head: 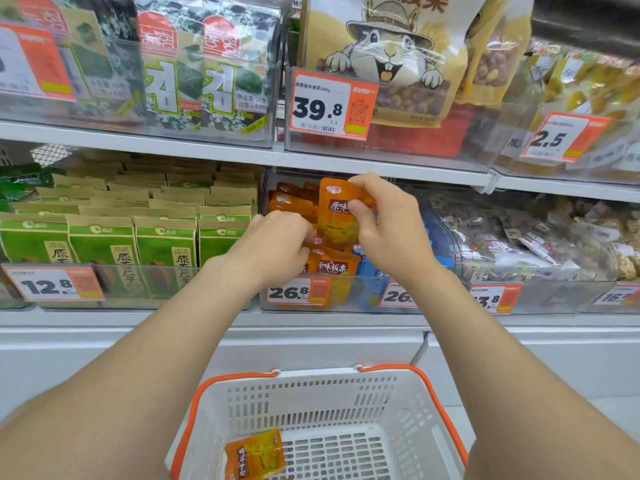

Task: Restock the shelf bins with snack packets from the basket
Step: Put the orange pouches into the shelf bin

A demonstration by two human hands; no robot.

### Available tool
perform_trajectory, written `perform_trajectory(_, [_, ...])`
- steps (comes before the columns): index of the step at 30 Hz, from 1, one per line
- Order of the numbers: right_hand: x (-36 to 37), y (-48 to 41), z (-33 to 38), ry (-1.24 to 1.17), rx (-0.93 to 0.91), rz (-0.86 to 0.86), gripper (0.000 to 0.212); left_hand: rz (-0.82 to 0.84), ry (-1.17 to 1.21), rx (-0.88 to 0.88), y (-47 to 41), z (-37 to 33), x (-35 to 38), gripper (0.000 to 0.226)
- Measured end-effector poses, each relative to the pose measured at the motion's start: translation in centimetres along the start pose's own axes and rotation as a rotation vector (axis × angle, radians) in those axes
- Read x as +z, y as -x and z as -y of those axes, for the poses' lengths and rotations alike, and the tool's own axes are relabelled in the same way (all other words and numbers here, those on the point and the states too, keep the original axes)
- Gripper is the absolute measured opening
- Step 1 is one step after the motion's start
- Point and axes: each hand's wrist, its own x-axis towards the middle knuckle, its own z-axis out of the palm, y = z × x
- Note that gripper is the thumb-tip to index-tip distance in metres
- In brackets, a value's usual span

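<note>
At the middle shelf, over a clear bin (348,300) whose front carries a 26.8 price label (298,291), we see both of the person's hands reaching in from below. The right hand (389,225) holds an orange packet (336,218) upright above the bin, its fingers (367,183) curled over the packet's top right corner and the thumb pressed on its printed face, so the hold is a firm pinch. The left hand (277,242) lies just beside it, palm down, with bent fingers whose tips meet the stacked orange packets (335,266) already standing in the bin. We cannot tell whether they grip one of these or only press against it. Blue packets (371,271) stand in the right part of the same bin, partly hidden by the right wrist. To the left, rows of green packets (100,242) fill the neighbouring bin. On the shelf above we see seaweed packs (207,71) and a large squirrel bag (388,53). Below the forearms stands a white basket (311,393) with orange handles (441,410), and one more orange packet, the loose packet (254,455), lies flat on its floor near the left wall.
</note>
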Motion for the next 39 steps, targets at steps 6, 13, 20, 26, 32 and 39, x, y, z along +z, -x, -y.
perform_trajectory(6, [-0.3, 0.6, -0.2, -0.029, -0.004, -0.014, 0.020, 0.004, 0.039, -0.020, 0.2, -0.1, -0.1, 0.016])
perform_trajectory(13, [-0.2, 1.2, -0.7, -0.067, 0.057, 0.048, 0.020, -0.004, 0.086, -0.029, 0.3, 0.0, -0.2, 0.018])
perform_trajectory(20, [1.3, 1.4, -1.6, 0.098, 0.161, 0.276, 0.024, -0.001, 0.090, -0.019, 0.4, 0.0, -0.1, 0.018])
perform_trajectory(26, [2.0, 2.1, -3.0, 0.299, 0.223, 0.414, 0.022, 0.001, 0.040, 0.061, 0.3, -0.7, 0.6, 0.022])
perform_trajectory(32, [2.1, 1.8, -3.6, 0.162, 0.287, 0.356, 0.017, -0.060, -0.019, -0.036, -0.1, -1.0, 0.9, 0.026])
perform_trajectory(39, [1.7, 2.7, -3.0, 0.339, 0.154, 0.253, 0.029, -0.117, -0.008, 0.009, 0.5, -1.7, 1.1, 0.031])
